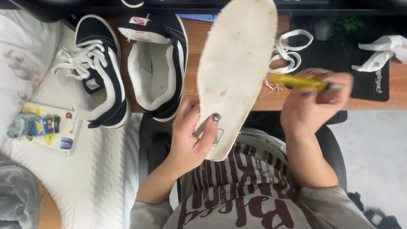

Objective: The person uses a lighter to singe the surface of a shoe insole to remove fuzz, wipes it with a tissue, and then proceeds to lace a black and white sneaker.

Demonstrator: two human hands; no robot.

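Far left: a small booklet (50, 129) with a little tube lying on it rests on the white padded cover (97, 169). Next over, a black-and-white laced sneaker (99, 70) sits partly on the wooden desk (398, 91), and an unlaced sneaker (159, 63) stands just beside it, tongue pulled up. Your left hand (190, 135) is closed on the lower end of a worn, off-white insole (235, 70), thumb pressed across its face, holding it upright over the desk edge. To the right, loose white laces (290, 51) lie on the desk. Your right hand (316, 101) pinches a blurred yellow tool (303, 82), its tip near the insole's edge. Far right, a crumpled white tissue (383, 53).
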